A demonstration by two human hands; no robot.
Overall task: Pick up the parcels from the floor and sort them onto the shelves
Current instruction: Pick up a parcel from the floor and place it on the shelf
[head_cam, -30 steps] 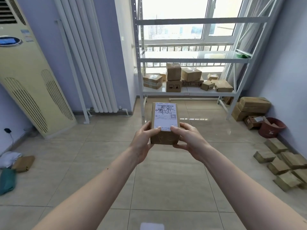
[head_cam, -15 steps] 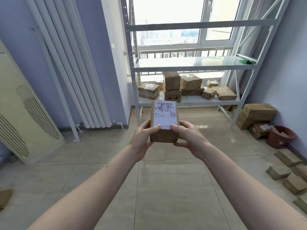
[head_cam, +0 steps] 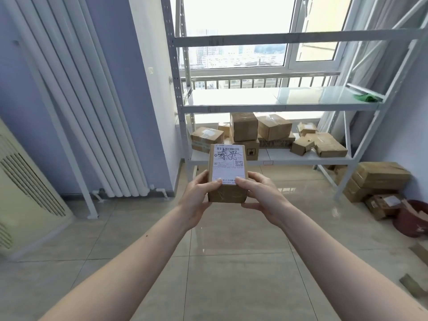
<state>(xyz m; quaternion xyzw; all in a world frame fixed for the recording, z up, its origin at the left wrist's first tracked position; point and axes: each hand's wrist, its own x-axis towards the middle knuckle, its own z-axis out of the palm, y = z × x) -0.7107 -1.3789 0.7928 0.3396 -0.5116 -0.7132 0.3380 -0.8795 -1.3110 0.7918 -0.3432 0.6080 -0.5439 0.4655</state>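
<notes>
A small brown cardboard parcel [head_cam: 228, 167] with a white shipping label on top is held out in front of me at chest height. My left hand [head_cam: 196, 195] grips its left side and my right hand [head_cam: 261, 195] grips its right side, thumbs on the label. Ahead stands a white metal shelf unit [head_cam: 278, 107]. Its lowest shelf [head_cam: 289, 157] carries several brown parcels [head_cam: 245, 129]. The middle shelf holds only a green item [head_cam: 366, 98] at the far right.
Stacked boxes [head_cam: 379, 179] and a red bucket [head_cam: 412, 218] sit on the floor at the right wall, with more parcels [head_cam: 416, 283] at the right edge. A white radiator [head_cam: 92, 112] and a cream air conditioner [head_cam: 25, 193] stand on the left.
The view has moved closer to the shelf unit, which now looks larger. Both hands keep the same grip on the parcel. The air conditioner has slid toward the left edge.
</notes>
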